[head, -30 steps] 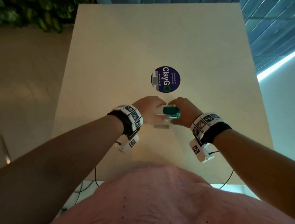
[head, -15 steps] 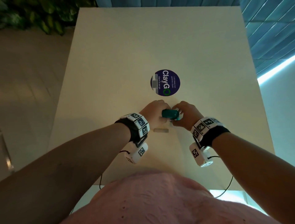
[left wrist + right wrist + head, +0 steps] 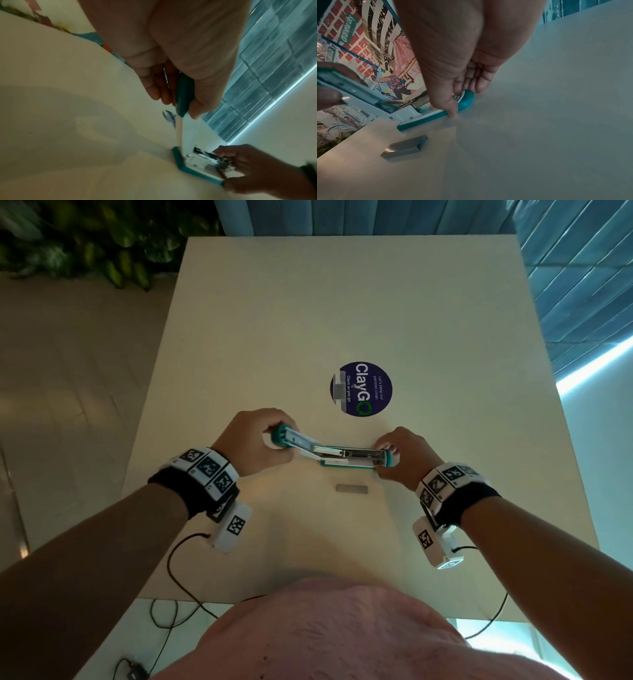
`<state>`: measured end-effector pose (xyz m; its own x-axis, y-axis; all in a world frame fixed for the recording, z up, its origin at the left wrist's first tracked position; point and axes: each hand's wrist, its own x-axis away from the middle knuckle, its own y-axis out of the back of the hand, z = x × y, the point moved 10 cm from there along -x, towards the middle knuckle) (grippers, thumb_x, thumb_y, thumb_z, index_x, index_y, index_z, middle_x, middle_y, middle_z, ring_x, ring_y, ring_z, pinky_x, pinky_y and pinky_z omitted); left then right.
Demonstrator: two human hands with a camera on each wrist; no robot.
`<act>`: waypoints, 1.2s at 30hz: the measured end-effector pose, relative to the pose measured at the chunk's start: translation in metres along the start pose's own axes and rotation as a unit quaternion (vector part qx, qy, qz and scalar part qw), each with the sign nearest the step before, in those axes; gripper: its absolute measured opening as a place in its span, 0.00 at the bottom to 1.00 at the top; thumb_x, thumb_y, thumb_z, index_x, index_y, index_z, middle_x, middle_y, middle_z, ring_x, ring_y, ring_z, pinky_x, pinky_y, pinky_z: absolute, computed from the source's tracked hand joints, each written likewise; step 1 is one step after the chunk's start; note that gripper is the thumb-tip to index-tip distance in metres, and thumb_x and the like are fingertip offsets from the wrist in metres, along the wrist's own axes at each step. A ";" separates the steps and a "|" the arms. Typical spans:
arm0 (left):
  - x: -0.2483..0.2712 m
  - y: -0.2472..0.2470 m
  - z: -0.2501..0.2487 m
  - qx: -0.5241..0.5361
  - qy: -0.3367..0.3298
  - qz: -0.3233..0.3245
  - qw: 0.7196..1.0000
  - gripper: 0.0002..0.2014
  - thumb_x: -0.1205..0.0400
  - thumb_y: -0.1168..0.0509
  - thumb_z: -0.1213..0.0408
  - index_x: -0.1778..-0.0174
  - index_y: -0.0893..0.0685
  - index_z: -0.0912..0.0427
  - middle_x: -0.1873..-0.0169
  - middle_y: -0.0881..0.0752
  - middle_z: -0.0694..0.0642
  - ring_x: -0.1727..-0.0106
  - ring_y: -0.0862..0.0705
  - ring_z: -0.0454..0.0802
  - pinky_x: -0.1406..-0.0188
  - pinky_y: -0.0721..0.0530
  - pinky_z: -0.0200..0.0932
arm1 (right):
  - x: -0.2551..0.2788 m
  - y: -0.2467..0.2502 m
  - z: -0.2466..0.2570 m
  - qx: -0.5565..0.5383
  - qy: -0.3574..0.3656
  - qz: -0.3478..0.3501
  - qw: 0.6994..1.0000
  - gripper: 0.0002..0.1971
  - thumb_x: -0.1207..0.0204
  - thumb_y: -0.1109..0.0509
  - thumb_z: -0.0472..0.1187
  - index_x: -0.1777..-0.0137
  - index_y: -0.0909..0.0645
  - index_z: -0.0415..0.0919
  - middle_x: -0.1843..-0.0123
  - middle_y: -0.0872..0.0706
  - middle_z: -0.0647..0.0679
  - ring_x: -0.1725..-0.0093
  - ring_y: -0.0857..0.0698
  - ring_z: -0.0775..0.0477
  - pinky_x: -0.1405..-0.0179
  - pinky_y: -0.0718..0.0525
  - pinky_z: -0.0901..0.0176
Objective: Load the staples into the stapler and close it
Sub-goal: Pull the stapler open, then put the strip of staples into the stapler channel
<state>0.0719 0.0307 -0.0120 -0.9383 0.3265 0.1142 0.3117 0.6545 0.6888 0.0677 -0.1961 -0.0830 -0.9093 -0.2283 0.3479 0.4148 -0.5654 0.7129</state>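
Opened since — one stapler (two hands), one staple strip.

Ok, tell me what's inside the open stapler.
The stapler lies hinged open, its metal channel showing. No staples are visible in it; the staple strip lies on the table. The right hand covers the channel's front end.

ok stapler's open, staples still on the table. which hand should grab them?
Right, probably. The staple strip lies just in front of the right hand, which only steadies the stapler base on the table. The left hand grips the raised lid, farther away.
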 end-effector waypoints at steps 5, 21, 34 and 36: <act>0.002 -0.010 0.037 -0.077 0.056 0.049 0.994 0.10 0.35 0.25 0.67 0.60 0.15 0.53 0.64 0.12 0.54 0.64 0.15 0.52 0.61 0.16 0.48 | 0.002 0.000 0.001 0.011 -0.005 0.001 1.000 0.16 0.40 0.22 0.35 0.51 0.18 0.41 0.49 0.17 0.41 0.54 0.22 0.48 0.48 0.20 0.56; 0.007 -0.026 0.063 -0.079 0.062 0.023 0.995 0.10 0.32 0.25 0.64 0.56 0.14 0.52 0.63 0.15 0.49 0.62 0.19 0.48 0.64 0.28 0.29 | 0.042 -0.054 0.071 0.160 0.144 0.093 0.972 0.19 0.29 0.30 0.48 0.40 0.24 0.44 0.40 0.21 0.45 0.39 0.25 0.43 0.37 0.23 0.47; 0.008 -0.028 0.062 -0.063 0.055 0.020 0.996 0.10 0.32 0.25 0.63 0.56 0.14 0.51 0.62 0.14 0.51 0.61 0.19 0.49 0.64 0.28 0.30 | 0.027 -0.024 0.076 0.096 0.137 0.004 0.986 0.05 0.25 0.36 0.39 0.54 0.20 0.40 0.53 0.17 0.43 0.51 0.23 0.43 0.50 0.18 0.49; 0.008 -0.028 0.061 -0.059 0.050 0.018 0.997 0.10 0.32 0.25 0.64 0.57 0.14 0.51 0.63 0.14 0.52 0.61 0.18 0.49 0.65 0.27 0.32 | 0.018 -0.012 0.072 0.103 0.121 -0.005 0.987 0.05 0.25 0.36 0.39 0.52 0.20 0.41 0.53 0.18 0.44 0.51 0.23 0.45 0.52 0.19 0.52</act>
<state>0.0645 0.0564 -0.0738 -0.9386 0.2755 0.2076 0.3318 0.5563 0.7618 0.0487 -0.1364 -0.0420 -0.8844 -0.4200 0.2034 0.3820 -0.4011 0.8326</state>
